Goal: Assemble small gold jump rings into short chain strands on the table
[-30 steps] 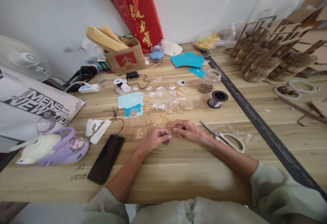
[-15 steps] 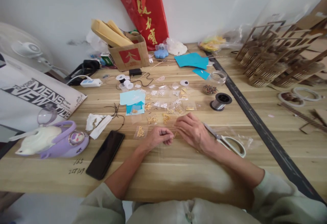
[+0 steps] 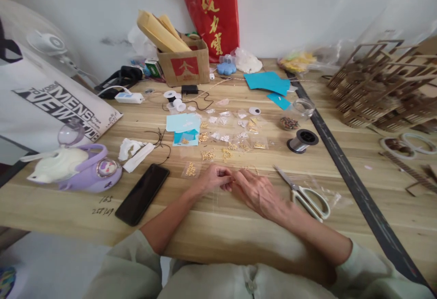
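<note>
My left hand (image 3: 215,179) is closed in a pinch over the table. Beneath it hangs a faint, clear thread (image 3: 215,201). My right hand (image 3: 258,193) meets it fingertip to fingertip, also closed; a tiny gold-coloured bit shows between them, too small to name. Just behind the right fingers lies a short strand of gold beads (image 3: 251,169). Beyond both hands are gold beads (image 3: 208,154) in small piles, and a small clear bag of gold beads (image 3: 190,170) lies left of my left hand. White-handled scissors (image 3: 309,202) rest partly open, right of my right hand.
A spool of wire (image 3: 302,141) and a jar of mixed beads (image 3: 289,122) stand at right. Blue paper (image 3: 186,137) lies behind the beads. At left are a phone (image 3: 142,194) and a purple bottle (image 3: 90,169). A cardboard box (image 3: 184,66) and wooden frames (image 3: 375,89) are farther back.
My right hand has moved in against my left fingertips, closing the gap between them. The gold bead strand now shows behind the right hand. The camera view has shifted slightly.
</note>
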`<state>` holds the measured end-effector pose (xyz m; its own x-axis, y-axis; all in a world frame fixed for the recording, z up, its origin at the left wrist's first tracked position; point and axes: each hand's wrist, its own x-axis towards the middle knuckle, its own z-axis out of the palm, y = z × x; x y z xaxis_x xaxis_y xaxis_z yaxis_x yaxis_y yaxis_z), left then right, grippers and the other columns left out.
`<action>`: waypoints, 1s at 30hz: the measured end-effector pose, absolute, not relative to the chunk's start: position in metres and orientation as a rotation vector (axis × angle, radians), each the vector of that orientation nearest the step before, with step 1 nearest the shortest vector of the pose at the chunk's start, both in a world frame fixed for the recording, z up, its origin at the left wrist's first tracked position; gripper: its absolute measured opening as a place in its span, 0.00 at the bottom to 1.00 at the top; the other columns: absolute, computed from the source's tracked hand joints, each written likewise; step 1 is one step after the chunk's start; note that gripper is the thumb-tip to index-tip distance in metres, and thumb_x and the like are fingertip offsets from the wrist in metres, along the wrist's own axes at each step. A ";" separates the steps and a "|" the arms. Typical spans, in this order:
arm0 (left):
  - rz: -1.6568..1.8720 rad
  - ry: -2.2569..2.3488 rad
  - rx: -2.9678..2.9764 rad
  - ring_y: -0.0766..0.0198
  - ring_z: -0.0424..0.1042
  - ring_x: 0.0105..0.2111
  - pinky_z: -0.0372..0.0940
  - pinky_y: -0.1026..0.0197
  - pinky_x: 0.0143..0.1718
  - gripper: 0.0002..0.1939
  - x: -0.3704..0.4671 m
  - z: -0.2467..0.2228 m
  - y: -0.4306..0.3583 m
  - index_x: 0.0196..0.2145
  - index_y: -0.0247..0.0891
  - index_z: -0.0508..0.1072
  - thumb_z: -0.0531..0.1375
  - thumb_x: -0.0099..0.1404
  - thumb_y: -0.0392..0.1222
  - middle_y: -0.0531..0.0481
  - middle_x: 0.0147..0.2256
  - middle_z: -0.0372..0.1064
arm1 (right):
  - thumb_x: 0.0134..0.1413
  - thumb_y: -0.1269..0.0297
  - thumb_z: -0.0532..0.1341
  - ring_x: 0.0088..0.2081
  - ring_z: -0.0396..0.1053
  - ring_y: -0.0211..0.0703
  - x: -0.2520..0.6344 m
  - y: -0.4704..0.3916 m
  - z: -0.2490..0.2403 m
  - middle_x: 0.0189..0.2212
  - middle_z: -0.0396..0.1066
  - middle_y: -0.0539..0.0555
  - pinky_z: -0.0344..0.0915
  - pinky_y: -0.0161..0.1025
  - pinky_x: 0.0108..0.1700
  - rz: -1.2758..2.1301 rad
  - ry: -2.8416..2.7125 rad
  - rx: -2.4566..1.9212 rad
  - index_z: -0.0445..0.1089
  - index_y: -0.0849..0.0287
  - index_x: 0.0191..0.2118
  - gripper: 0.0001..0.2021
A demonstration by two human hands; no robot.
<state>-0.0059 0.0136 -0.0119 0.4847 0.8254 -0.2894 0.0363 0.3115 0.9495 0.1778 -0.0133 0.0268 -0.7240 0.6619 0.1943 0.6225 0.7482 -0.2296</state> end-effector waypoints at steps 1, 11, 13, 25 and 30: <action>0.645 0.942 1.144 0.70 0.68 0.19 0.63 0.67 0.23 0.24 -0.006 -0.012 0.014 0.24 0.30 0.72 0.68 0.46 0.58 0.51 0.19 0.69 | 0.63 0.69 0.51 0.34 0.67 0.42 0.176 -0.015 0.027 0.34 0.68 0.55 0.56 0.36 0.29 0.189 -2.685 -1.007 0.62 0.58 0.44 0.07; 0.685 0.991 1.083 0.68 0.68 0.19 0.63 0.67 0.23 0.20 -0.003 -0.016 0.011 0.25 0.30 0.74 0.69 0.47 0.52 0.51 0.20 0.71 | 0.62 0.57 0.54 0.33 0.65 0.44 0.162 -0.022 0.009 0.29 0.67 0.55 0.57 0.38 0.34 -0.190 -2.597 -1.107 0.62 0.59 0.35 0.10; 0.707 1.013 1.080 0.67 0.70 0.21 0.63 0.66 0.24 0.18 -0.002 -0.018 0.011 0.27 0.30 0.75 0.68 0.48 0.51 0.50 0.22 0.72 | 0.63 0.56 0.53 0.33 0.65 0.44 0.162 -0.020 0.005 0.28 0.67 0.55 0.56 0.39 0.34 -0.190 -2.587 -1.102 0.62 0.59 0.34 0.12; 0.730 0.999 1.049 0.67 0.71 0.23 0.66 0.66 0.26 0.17 -0.001 -0.026 0.011 0.28 0.30 0.76 0.69 0.48 0.49 0.50 0.23 0.72 | 0.63 0.65 0.52 0.29 0.63 0.40 0.165 -0.016 -0.001 0.26 0.67 0.52 0.49 0.38 0.28 -0.231 -2.593 -1.061 0.62 0.59 0.33 0.08; 0.717 1.024 1.034 0.70 0.69 0.20 0.65 0.68 0.23 0.16 0.000 -0.021 0.011 0.26 0.29 0.75 0.69 0.48 0.47 0.52 0.20 0.70 | 0.61 0.69 0.52 0.28 0.62 0.38 0.168 -0.015 -0.001 0.27 0.67 0.51 0.48 0.37 0.28 -0.186 -2.615 -1.009 0.63 0.59 0.33 0.06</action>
<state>0.0002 0.0114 -0.0206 0.3756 0.8644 -0.3343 -0.0185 0.3677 0.9298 0.1682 -0.0146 -0.0008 -0.6945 0.6286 0.3500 0.6718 0.7408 0.0026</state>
